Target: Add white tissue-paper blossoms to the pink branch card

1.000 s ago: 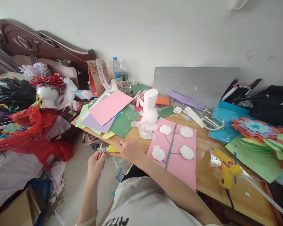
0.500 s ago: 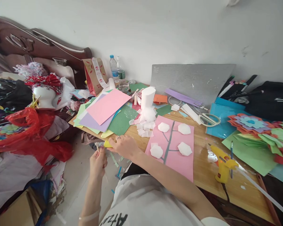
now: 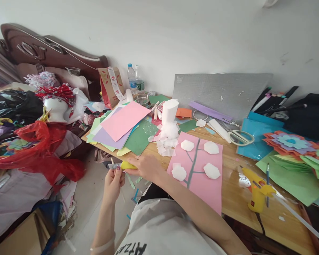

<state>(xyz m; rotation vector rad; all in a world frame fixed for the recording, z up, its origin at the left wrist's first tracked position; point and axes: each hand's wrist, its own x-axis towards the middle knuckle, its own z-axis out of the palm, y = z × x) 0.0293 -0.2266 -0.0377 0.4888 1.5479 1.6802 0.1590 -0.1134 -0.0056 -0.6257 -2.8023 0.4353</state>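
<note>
Off the table's near left edge, my right hand (image 3: 146, 167) is wrapped round a yellow-handled craft knife (image 3: 127, 165). Its greyish blade points left, against the fingers of my left hand (image 3: 113, 182). That hand is closed in a pinch on a thin pale stick (image 3: 112, 160), whose tip shows above the thumb; the rest is hidden. To the right lies a pink sheet (image 3: 202, 191) with a grey-green drawn branch and several white paper shapes (image 3: 212, 171) on it. Behind it, a white paper roll (image 3: 170, 111) stands among white scraps (image 3: 166, 147).
Coloured paper sheets (image 3: 124, 120) are piled at the table's left. A yellow glue gun (image 3: 257, 189) stands at the right, near scissors (image 3: 241, 138) and layered paper flowers (image 3: 289, 143). Two bottles (image 3: 132, 79) and a paper bag (image 3: 111, 86) are at the back.
The view has shifted slightly left, so things appear farther right. The knife's blade now shows more plainly beside the stick. Both hands keep their hold.
</note>
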